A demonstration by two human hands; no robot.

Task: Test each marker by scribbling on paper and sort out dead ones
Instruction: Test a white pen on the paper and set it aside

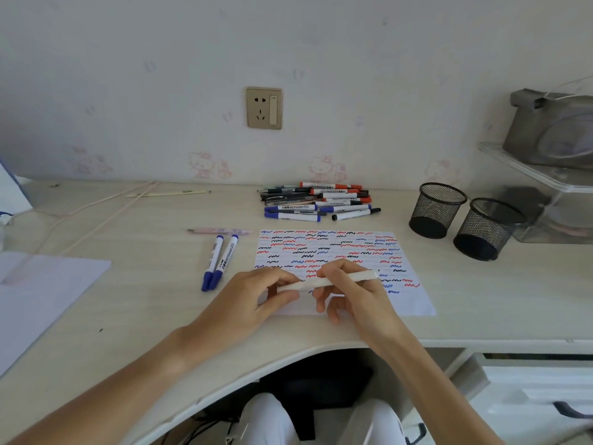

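Both of my hands meet over the near edge of the paper [414,303], gripping one white marker [333,280] between them. My left hand [256,300] pinches the marker's left end with thumb and fingertips closed around it. My right hand [356,293] wraps the middle of the barrel, with the right end sticking out past my knuckles toward the right. The marker lies nearly level, tilted slightly up to the right, just above the sheet. I cannot tell whether its cap is on or off.

Paper status: most of the sheet is covered in rows of short red, blue and black squiggles; it lies flat on the pale desk [128,332].

Left of the paper, two blue-capped markers [219,263] lie side by side, touching, caps toward me. Just beyond them lies a pink pen [218,231], crosswise.

Behind the paper, near the wall, sits a pile of markers and pens [317,202] with red, blue and black caps.

To the right stand two black mesh cups [465,220], close together.
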